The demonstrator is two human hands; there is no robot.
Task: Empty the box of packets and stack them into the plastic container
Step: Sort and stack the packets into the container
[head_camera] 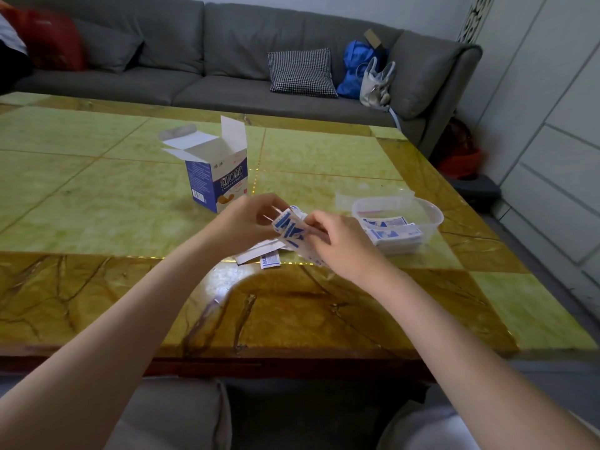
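A blue and white cardboard box (217,177) stands upright on the table with its top flaps open. In front of it my left hand (250,219) and my right hand (337,243) together hold a fanned bunch of blue and white packets (290,230) just above the table. Under the hands lie a few loose packets (269,260) and a white slip of paper. To the right sits the clear plastic container (431,216), with a stack of packets (394,233) inside it.
The glossy green and brown stone table (97,190) stretches far to the left and back. A clear lid (373,194) lies behind the container. A grey sofa (227,60) with cushions and bags runs along the far side. The table's right edge is close to the container.
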